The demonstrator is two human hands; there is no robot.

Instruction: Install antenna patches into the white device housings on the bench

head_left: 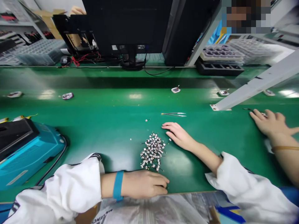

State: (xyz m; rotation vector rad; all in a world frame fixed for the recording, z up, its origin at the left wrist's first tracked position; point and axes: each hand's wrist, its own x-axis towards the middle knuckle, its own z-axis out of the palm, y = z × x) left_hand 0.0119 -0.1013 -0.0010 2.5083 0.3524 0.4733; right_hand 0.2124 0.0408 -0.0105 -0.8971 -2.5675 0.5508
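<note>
A heap of small silvery parts with short dark leads [153,151] lies on the green table between my hands. My left hand [147,184], with a blue band at the wrist, rests at the table's front edge just below the heap; its fingers are bent, and what they hold, if anything, is hidden. To the upper right of the heap, my right hand [178,134] lies palm down with its fingers apart and nothing in them. Tweezers [174,114] lie beyond my right hand. One loose part [146,120] sits left of the tweezers.
A teal and black machine [28,152] stands at the left. At the right, another person's hand [271,123] rests beside a slanted white post [257,82]. A monitor [126,25] stands at the back. Small white-cased items [175,90] lie along a far strip of the table.
</note>
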